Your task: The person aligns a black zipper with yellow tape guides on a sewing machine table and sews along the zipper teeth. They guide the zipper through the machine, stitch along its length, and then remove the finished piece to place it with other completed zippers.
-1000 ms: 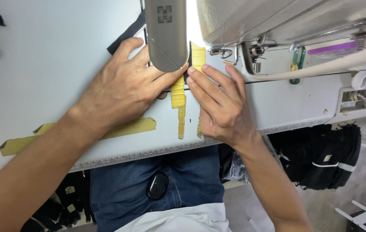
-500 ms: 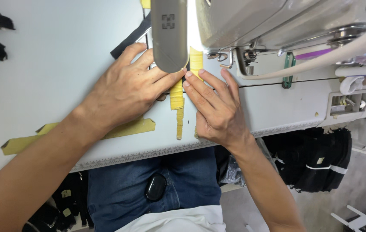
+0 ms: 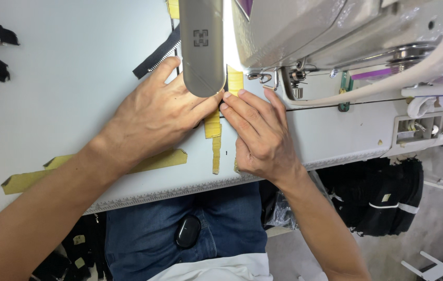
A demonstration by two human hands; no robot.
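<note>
Head view: left hand (image 3: 154, 117) and right hand (image 3: 255, 132) lie flat, fingers spread, gripping nothing, pinning a yellow strip (image 3: 212, 136) between their fingertips, probably to keep it straight beneath the sewing machine (image 3: 200, 47); a black zipper (image 3: 159, 54) lies beyond the left fingers.

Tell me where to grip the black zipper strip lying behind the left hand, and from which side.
Grip the black zipper strip at its free lower-left end, coming from the open table on the left. It lies flat and diagonal; its upper end runs under the sewing machine head, and the left hand blocks the near side. Probably pinch across its width.
</note>
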